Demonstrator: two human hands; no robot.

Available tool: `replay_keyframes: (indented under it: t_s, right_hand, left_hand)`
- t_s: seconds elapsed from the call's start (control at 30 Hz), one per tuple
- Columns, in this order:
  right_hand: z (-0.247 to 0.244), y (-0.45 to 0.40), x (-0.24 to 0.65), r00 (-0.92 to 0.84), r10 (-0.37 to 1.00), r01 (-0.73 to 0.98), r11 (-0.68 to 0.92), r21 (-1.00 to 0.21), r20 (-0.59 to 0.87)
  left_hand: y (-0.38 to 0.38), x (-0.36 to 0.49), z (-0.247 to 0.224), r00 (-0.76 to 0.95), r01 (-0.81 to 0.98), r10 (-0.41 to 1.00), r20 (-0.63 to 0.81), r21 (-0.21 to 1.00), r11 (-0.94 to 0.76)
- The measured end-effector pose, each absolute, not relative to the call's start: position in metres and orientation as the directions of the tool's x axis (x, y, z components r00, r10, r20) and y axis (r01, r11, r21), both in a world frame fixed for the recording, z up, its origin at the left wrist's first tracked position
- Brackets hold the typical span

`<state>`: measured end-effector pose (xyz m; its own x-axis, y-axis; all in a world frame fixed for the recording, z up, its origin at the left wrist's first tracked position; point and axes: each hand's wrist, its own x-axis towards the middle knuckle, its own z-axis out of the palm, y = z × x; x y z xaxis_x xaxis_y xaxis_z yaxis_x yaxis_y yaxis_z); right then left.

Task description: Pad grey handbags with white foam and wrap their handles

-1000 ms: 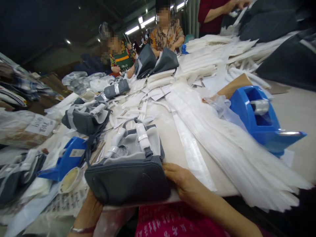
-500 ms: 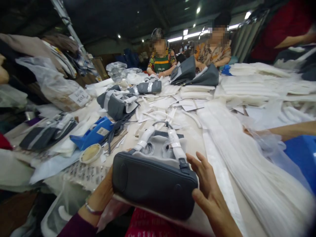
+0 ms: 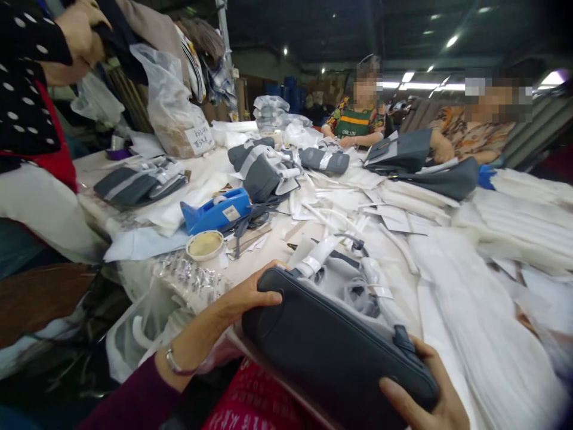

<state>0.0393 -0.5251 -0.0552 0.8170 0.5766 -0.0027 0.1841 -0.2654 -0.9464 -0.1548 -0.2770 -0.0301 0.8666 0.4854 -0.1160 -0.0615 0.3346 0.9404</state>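
A dark blue-grey handbag (image 3: 331, 352) is tilted up at the table's near edge, its long flat side facing me. My left hand (image 3: 255, 295) grips its upper left corner, thumb pressed on that face. Around the right end, my right hand (image 3: 430, 382) is closed with the thumb in front and the fingers behind. White wrapping (image 3: 319, 255) and clear tape cover the bag's handles. Between them lies a crumpled clear plastic bundle (image 3: 360, 295).
A blue tape dispenser (image 3: 217, 210) and a round cream-coloured roll (image 3: 205, 245) sit left of the bag. Wrapped handbags (image 3: 264, 173) lie farther back. White padding sheets (image 3: 474, 298) cover the right side. Co-workers (image 3: 358, 113) stand across the table; another person (image 3: 31, 89) is at left.
My view has swung left, so the table scene shifts right. The handbag has tilted, its right end lower. My right hand, spread beside the bag before, now grips its right end.
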Motion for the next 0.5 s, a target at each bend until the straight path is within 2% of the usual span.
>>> replay_keyframes:
  t_s: [0.07,0.13,0.27,0.4,0.5]
  right_hand:
    - [-0.049,-0.522,0.038,0.815,0.579,0.134,-0.259,-0.957,-0.042]
    - [-0.043,-0.517,0.036,0.814,0.576,0.091,-0.253,-0.963,-0.074]
    - [-0.035,-0.503,0.035,0.832,0.541,0.001,-0.228,-0.974,-0.126]
    - [-0.038,-0.492,0.039,0.86,0.5,-0.026,-0.149,-0.988,-0.098]
    - [-0.048,-0.488,0.04,0.89,0.422,-0.094,-0.2,-0.975,-0.172]
  left_hand:
    - [-0.283,-0.157,-0.034,0.793,-0.103,0.593,-0.14,0.929,0.356]
    - [-0.284,-0.155,-0.039,0.743,-0.095,0.636,-0.208,0.909,0.407]
    - [-0.273,-0.14,-0.048,0.769,0.074,0.513,-0.382,0.849,0.523]
    - [-0.272,-0.129,-0.049,0.708,0.068,0.583,-0.398,0.861,0.505]
    - [-0.279,-0.127,-0.049,0.698,0.084,0.63,-0.341,0.913,0.4]
